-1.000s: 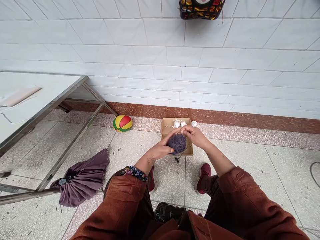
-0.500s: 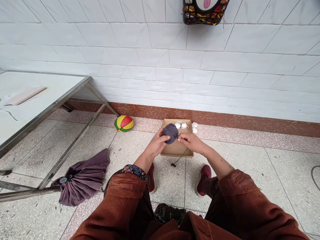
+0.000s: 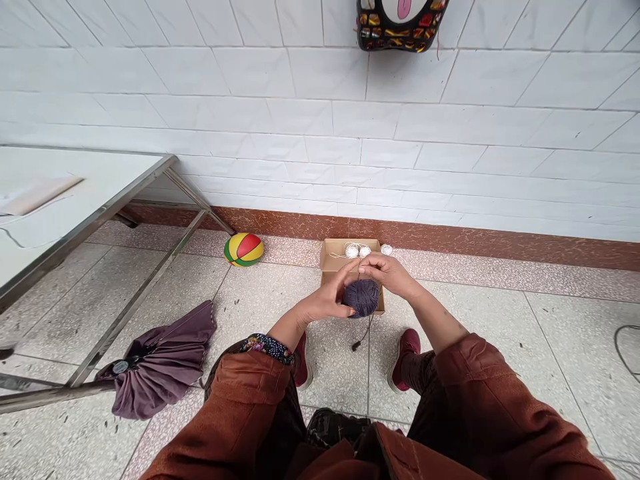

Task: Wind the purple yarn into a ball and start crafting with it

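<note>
A dark purple-grey ball of yarn [image 3: 362, 298] sits in my left hand [image 3: 324, 301], thumb below it and fingers curved over its top left side. My right hand [image 3: 389, 272] pinches the yarn strand just above the ball, fingertips together. Below the ball hangs a dark loose end with a small tuft [image 3: 355, 346], over the floor. Beneath and behind my hands lies a shallow cardboard box [image 3: 333, 261], partly hidden by them. White yarn balls [image 3: 352, 251] rest at its far side, with a loose white strand.
Another white ball [image 3: 387, 249] lies just right of the box. A striped toy ball [image 3: 243, 249] is on the floor by the wall. To the left stand a metal-framed table [image 3: 90, 160] and a purple umbrella [image 3: 160, 363]. A black patterned bag [image 3: 400, 33] hangs above.
The yarn ball has come down and slightly right in my left hand, whose fingers have shifted over its top. My right hand has moved from the ball's side to above it.
</note>
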Tool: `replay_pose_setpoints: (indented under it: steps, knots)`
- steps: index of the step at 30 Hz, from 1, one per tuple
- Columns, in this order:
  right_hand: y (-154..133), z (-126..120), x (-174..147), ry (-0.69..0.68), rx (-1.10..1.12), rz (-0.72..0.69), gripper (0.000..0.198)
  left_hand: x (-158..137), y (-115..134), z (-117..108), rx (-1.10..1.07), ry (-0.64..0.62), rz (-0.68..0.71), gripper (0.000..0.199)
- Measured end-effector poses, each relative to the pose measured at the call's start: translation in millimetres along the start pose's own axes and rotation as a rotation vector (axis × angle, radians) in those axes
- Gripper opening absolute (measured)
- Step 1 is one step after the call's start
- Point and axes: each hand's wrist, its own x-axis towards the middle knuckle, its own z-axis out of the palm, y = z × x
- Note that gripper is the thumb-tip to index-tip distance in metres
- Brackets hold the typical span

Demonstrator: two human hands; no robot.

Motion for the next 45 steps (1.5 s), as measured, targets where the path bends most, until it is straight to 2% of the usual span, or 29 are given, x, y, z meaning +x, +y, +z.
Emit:
replay_pose_setpoints:
  steps: [2,7,11,14,17,20,23,25,29,32,35,39,42,45]
  knots:
    - [6.7,3.1,-0.6,0.008,-0.016,0.049,0.027,-1.5,0.2,-2.5,-0.125,0.014,0.029,0.095]
    - [10.2,8.7,-2.3,0.014,-0.097,0.122,0.018,-5.4,-9.1,-11.5,-0.353,0.21,-0.063,0.073]
    - [6.9,10.4,-1.6,-0.004,-0.137,0.12,0.017,-4.9,-11.5,-15.9,-0.414,0.326,-0.072,0.066]
    - [2.8,12.8,-3.2,-0.073,-0.127,0.115,0.02,-2.1,-12.6,-19.2,-0.443,0.416,-0.06,0.061]
    - [-5.3,13.7,-7.1,-0.197,-0.058,0.113,0.025,1.6,-16.1,-22.9,-0.369,0.548,-0.089,0.059]
    - [-16.2,9.5,-9.6,-0.243,0.085,0.108,0.03,4.1,-19.9,-24.6,-0.104,0.601,-0.159,0.062]
    - [-22.9,1.8,-7.3,-0.171,0.213,0.082,0.032,4.3,-20.8,-21.4,0.228,0.5,-0.185,0.072]
    - [-22.1,-2.5,-3.9,-0.091,0.245,0.067,0.031,3.7,-19.0,-16.5,0.309,0.358,-0.183,0.084]
    - [-10.6,-3.7,1.9,0.037,0.216,0.085,0.029,2.2,-9.7,-5.6,0.113,0.042,-0.122,0.106]
    - [-1.2,0.8,2.7,0.028,0.168,0.139,0.029,0.8,-2.8,-2.1,-0.116,-0.039,-0.037,0.108]
    - [4.2,6.2,1.4,0.006,0.105,0.171,0.027,-0.4,-2.1,-4.6,-0.293,0.057,-0.014,0.098]
    - [3.8,12.1,-1.9,0.013,-0.055,0.166,0.02,1.0,-10.3,-13.3,-0.421,0.293,-0.046,0.07]
    - [-1.5,16.3,-5.7,-0.044,-0.101,0.132,0.02,3.3,-15.6,-18.9,-0.442,0.447,-0.073,0.056]
    - [-8.9,19.6,-10.5,-0.158,-0.053,0.101,0.022,4.5,-16.5,-21.3,-0.378,0.54,-0.094,0.052]
